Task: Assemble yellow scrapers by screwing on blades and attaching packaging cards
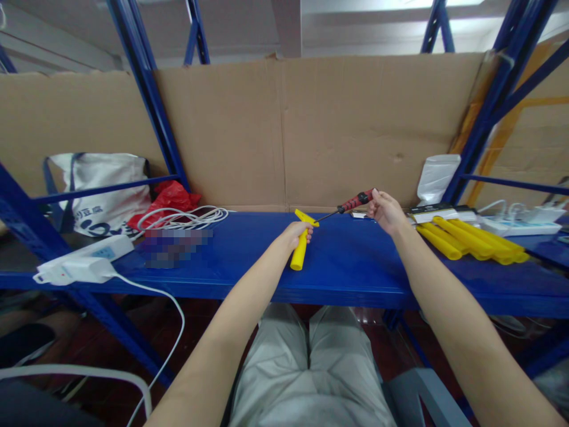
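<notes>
Left hand [297, 232] grips a smooth yellow tube [300, 252]; right hand [386, 210] clasps a ribbed red-handled screwdriver [351, 205].

Lighting is bright and even, coming from overhead; a pale strip of ceiling light burns white at the top right. My blue shelf [347, 261] shows a soft sheen and only faint shadows under my arms. Wide-angle distortion is strong: the blue uprights [146, 101] bow and splay toward the edges, and my forearms stretch large at the bottom. The centre is sharp; the corners are soft. A pixelated patch [178, 246] masks part of the shelf at left.
</notes>
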A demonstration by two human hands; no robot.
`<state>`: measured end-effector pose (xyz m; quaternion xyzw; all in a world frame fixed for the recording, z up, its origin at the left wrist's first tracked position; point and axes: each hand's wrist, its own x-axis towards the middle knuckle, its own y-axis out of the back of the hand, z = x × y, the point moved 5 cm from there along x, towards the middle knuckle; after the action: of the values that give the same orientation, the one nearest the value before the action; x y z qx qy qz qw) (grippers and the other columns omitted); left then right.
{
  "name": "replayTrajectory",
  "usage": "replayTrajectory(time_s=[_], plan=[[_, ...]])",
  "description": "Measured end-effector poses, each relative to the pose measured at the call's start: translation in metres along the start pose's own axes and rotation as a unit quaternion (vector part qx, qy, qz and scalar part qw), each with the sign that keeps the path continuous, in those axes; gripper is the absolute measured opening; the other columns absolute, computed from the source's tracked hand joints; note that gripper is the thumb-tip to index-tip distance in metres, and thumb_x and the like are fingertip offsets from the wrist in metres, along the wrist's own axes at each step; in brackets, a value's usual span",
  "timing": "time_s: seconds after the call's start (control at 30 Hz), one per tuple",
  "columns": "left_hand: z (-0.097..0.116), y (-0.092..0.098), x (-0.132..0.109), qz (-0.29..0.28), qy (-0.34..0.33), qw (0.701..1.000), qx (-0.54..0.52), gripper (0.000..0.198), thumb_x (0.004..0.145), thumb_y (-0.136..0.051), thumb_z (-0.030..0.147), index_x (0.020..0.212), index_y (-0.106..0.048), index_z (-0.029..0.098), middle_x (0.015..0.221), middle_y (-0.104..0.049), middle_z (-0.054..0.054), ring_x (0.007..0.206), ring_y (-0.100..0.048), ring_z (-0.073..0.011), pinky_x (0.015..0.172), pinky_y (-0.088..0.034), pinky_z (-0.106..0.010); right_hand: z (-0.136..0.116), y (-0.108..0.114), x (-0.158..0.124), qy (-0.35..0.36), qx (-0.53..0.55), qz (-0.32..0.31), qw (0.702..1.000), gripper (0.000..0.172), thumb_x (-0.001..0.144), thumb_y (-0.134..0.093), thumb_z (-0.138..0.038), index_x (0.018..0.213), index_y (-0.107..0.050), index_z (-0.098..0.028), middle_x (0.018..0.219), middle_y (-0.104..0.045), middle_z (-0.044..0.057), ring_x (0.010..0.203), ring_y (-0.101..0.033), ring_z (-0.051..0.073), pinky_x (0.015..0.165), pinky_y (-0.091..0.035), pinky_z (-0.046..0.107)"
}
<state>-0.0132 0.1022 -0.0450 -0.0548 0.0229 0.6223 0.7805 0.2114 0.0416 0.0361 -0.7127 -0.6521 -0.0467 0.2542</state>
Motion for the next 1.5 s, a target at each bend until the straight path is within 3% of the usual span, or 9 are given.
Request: replayTrajectory(time_s=[0.3, 0.5, 0.77, 0.97, 1.07, 1.13, 1.23, 1.5], plan=[[0.001, 0.0, 0.001, -0.038, -0.026, 0.999, 0.002, 0.002, 0.084, -0.054, 0.014, 0.085, -0.056, 0.013, 0.048, -0.044, 0.0, 0.055, -0.046, -0.0123, 0.054, -0.037, -0.029, 0.002, 0.003, 0.001, 0.003, -0.018, 0.016, 1.0, 0.048, 0.062, -0.077, -0.047, 0.061, -0.037, -0.022, 0.04, -0.04, -0.009, 0.035, -0.038, 0.006, 0.035, -0.034, 0.018], [0.002, 0.0, 0.0, -0.048, -0.045, 0.998, 0.004, 0.003, 0.083, -0.057, 0.015, 0.084, -0.057, 0.013, 0.047, -0.043, 0.0, 0.052, -0.045, -0.0117, 0.052, -0.036, -0.028, 0.003, 0.003, 0.002, -0.003, -0.021, 0.02, 1.0, 0.039, 0.063, -0.076, -0.046, 0.066, -0.047, -0.021, 0.039, -0.037, -0.01, 0.034, -0.037, 0.005, 0.035, -0.034, 0.017], [0.002, 0.001, 0.0, -0.03, -0.04, 0.999, 0.008, 0.003, 0.083, -0.055, 0.013, 0.083, -0.058, 0.012, 0.048, -0.045, -0.001, 0.053, -0.047, -0.0127, 0.052, -0.037, -0.029, 0.0, -0.001, 0.001, -0.011, 0.0, -0.004, 1.0, 0.033, 0.07, -0.071, -0.046, 0.07, -0.051, -0.02, 0.046, -0.051, -0.005, 0.04, -0.046, 0.007, 0.038, -0.036, 0.018], [0.002, 0.001, -0.001, -0.03, -0.046, 0.998, 0.009, 0.003, 0.084, -0.055, 0.012, 0.085, -0.058, 0.011, 0.05, -0.049, -0.003, 0.058, -0.051, -0.0139, 0.054, -0.04, -0.028, 0.0, 0.001, 0.0, -0.002, -0.01, -0.004, 1.0, 0.038, 0.067, -0.073, -0.049, 0.068, -0.047, -0.021, 0.045, -0.048, -0.007, 0.038, -0.043, 0.006, 0.038, -0.036, 0.017], [0.002, 0.0, -0.001, -0.023, -0.049, 0.999, 0.006, 0.008, 0.086, -0.054, 0.014, 0.088, -0.06, 0.009, 0.061, -0.057, -0.008, 0.066, -0.055, -0.0154, 0.059, -0.044, -0.029, 0.001, 0.001, 0.0, -0.002, -0.015, -0.004, 1.0, 0.04, 0.067, -0.073, -0.05, 0.067, -0.045, -0.021, 0.044, -0.046, -0.008, 0.037, -0.042, 0.006, 0.038, -0.037, 0.017], [0.002, 0.001, -0.002, -0.015, -0.048, 0.999, 0.004, 0.017, 0.088, -0.054, 0.022, 0.097, -0.06, 0.008, 0.082, -0.063, -0.012, 0.077, -0.059, -0.0167, 0.067, -0.048, -0.031, 0.001, 0.001, 0.0, 0.0, -0.017, -0.004, 1.0, 0.041, 0.067, -0.072, -0.051, 0.066, -0.044, -0.021, 0.044, -0.045, -0.008, 0.037, -0.042, 0.006, 0.038, -0.037, 0.018], [0.002, 0.003, -0.004, -0.004, -0.047, 0.999, -0.003, 0.032, 0.088, -0.054, 0.032, 0.114, -0.056, 0.013, 0.113, -0.057, -0.011, 0.096, -0.058, -0.0188, 0.081, -0.05, -0.038, 0.002, 0.002, 0.001, -0.002, -0.017, 0.002, 1.0, 0.042, 0.064, -0.074, -0.051, 0.064, -0.045, -0.021, 0.044, -0.046, -0.007, 0.037, -0.042, 0.006, 0.037, -0.038, 0.018], [0.005, 0.004, -0.009, 0.001, -0.029, 0.999, -0.02, 0.035, 0.087, -0.055, 0.032, 0.117, -0.054, 0.015, 0.117, -0.056, -0.011, 0.1, -0.057, -0.0207, 0.083, -0.05, -0.04, 0.002, 0.009, 0.005, 0.038, 0.0, 0.097, 0.995, 0.041, 0.064, -0.075, -0.049, 0.06, -0.045, -0.02, 0.041, -0.045, -0.006, 0.038, -0.048, 0.008, 0.037, -0.044, 0.019]])
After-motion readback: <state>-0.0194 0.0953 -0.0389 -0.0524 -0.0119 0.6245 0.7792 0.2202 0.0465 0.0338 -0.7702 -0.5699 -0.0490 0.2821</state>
